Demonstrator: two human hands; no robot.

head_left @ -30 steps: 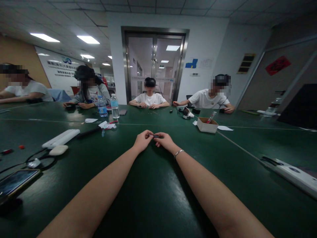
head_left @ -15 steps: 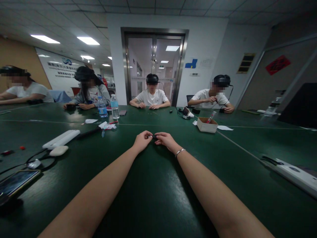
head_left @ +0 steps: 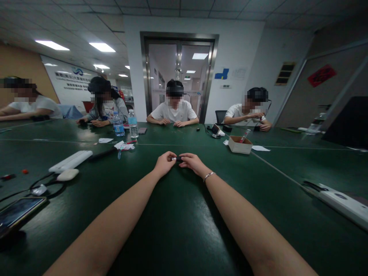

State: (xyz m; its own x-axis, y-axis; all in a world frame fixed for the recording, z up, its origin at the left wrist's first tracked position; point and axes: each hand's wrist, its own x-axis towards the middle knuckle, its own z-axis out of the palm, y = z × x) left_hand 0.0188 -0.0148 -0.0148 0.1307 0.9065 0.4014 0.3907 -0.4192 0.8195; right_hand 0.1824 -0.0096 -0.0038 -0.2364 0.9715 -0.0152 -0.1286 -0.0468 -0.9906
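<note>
1. More of a shiny part (head_left: 174, 158) is shown between the hands than 0.5 s ago; by this, a slight turn or shift of the small dark stick (head_left: 178, 158) is suggested, with the work judged unfinished.
2. The stick is held level between the 2 hands, just above the table (head_left: 178, 214); whether it is 1 piece or 2 cannot be told.
3. Its shiny side is pinched by the left hand (head_left: 165, 164), its dark side by the right hand (head_left: 194, 163); both grips are narrow.
4. Compared with the earlier frame, both hands are kept nearly in place, while beyond them the head of the person opposite (head_left: 175, 113) is bent lower.
</note>
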